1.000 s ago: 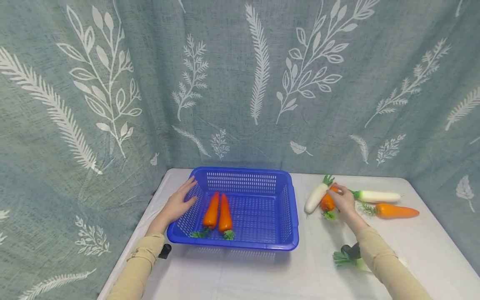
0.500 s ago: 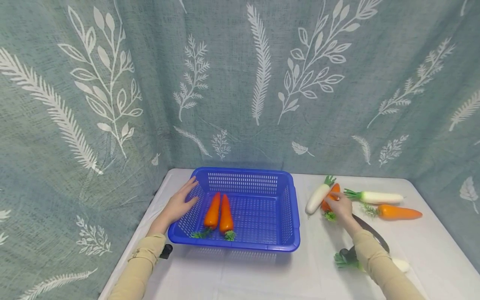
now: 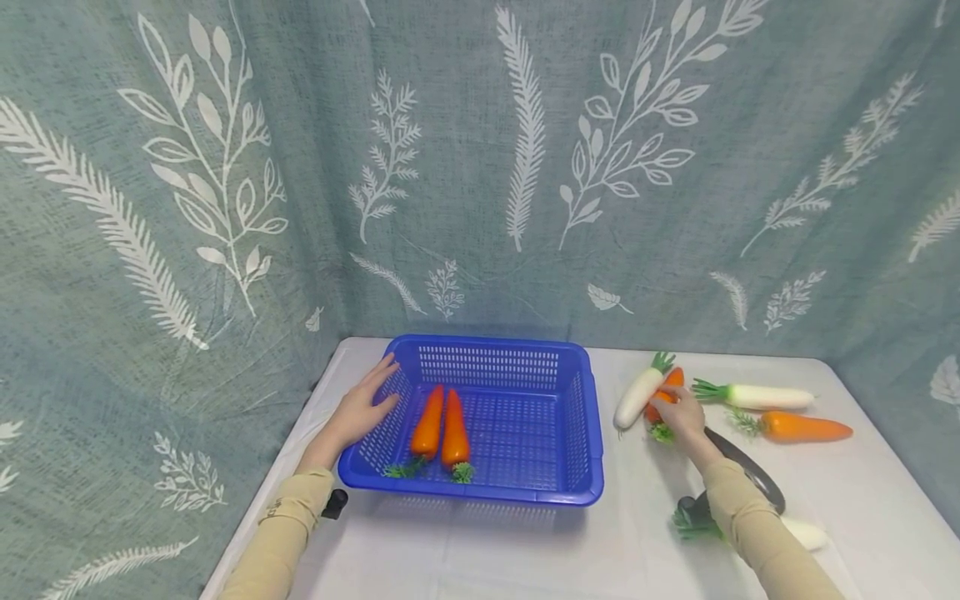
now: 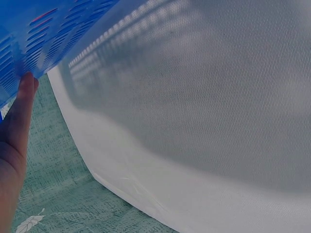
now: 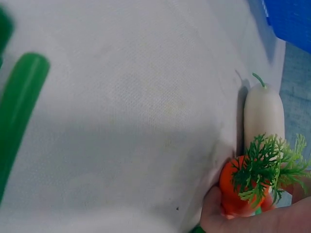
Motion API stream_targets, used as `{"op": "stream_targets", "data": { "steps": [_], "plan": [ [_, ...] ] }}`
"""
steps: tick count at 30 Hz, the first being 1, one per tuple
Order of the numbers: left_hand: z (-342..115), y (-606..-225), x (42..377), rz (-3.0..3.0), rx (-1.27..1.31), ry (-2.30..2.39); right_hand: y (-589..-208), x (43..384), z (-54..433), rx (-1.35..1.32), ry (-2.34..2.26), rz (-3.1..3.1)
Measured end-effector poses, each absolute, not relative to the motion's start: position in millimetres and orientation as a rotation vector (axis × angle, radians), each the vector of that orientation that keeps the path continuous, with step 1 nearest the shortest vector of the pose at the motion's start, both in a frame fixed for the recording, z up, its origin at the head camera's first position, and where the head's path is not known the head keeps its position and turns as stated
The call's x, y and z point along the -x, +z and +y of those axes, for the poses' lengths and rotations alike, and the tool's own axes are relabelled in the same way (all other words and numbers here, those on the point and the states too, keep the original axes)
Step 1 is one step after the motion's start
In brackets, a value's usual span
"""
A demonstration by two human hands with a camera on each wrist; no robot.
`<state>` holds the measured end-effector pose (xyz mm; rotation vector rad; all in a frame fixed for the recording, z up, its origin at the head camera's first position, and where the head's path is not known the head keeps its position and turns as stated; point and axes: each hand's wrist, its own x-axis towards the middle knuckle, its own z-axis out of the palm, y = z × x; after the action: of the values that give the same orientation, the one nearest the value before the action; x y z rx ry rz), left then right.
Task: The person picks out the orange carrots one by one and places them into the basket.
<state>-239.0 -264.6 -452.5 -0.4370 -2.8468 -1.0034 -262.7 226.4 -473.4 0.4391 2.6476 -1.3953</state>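
In the head view, my left hand (image 3: 363, 413) rests at the left side of a blue plastic basket (image 3: 487, 493), fingers straight along the rim. The left wrist view has its fingertips against the slotted basket wall (image 4: 43, 41). Two orange carrots (image 3: 427, 427) with green tops lie inside. To the right of the basket, my right hand (image 3: 681, 417) grips another carrot (image 3: 675, 379) lying on the table. In the right wrist view, thumb and fingers wrap this carrot (image 5: 231, 187) near its leafy end. A white radish (image 3: 639, 398) lies right alongside it.
Farther right on the white table (image 3: 525, 554) lie a second white radish (image 3: 772, 397) and a carrot (image 3: 806, 427). Another radish (image 3: 804, 533) is partly hidden under my right forearm. A patterned green curtain (image 3: 465, 167) stands behind the table.
My right hand has shifted a little nearer along the carrot, from its pointed end toward its middle, and its fingers have closed round it. The left hand stays at the basket.
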Motion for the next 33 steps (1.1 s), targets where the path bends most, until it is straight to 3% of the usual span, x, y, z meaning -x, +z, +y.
{"op": "stream_targets", "data": {
  "steps": [33],
  "plan": [
    [-264.5, -451.1, 238.6, -2.861, 0.415, -1.028, -479.7, 263.7, 223.8, -0.438, -1.399, 2.693]
  ]
}}
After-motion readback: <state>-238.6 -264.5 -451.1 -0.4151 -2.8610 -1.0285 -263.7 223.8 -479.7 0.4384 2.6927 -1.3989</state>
